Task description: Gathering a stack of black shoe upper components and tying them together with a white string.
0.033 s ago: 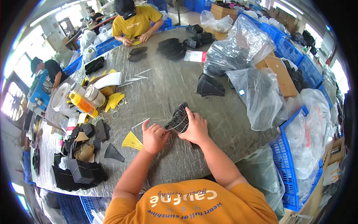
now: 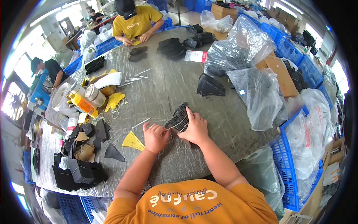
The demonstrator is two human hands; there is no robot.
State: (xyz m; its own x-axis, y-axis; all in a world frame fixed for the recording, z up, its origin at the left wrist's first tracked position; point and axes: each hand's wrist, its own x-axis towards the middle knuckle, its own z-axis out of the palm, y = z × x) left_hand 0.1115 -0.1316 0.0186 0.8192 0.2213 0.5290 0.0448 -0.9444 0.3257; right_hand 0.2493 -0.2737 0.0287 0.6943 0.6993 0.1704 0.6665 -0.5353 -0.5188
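Note:
My right hand is wrapped around a bundle of dark cut pieces standing on the table in front of me. A thin pale elastic band runs around the bundle and stretches out toward its left side. My left hand pinches the end of that band between thumb and finger, just left of the bundle. Beside my left hand lies a yellow fan-shaped pattern piece. Just beyond it is a thin white pen-like stick. My right palm and fingers hide part of the bundle.
Bottles, loose bands and black scraps crowd the table's left. A black stack lies beyond the bundle, with plastic bags on the right. A blue crate borders the right edge. A co-worker in yellow works opposite.
My left hand has shifted very slightly to the right, still pinching the band. My right hand stays on the bundle.

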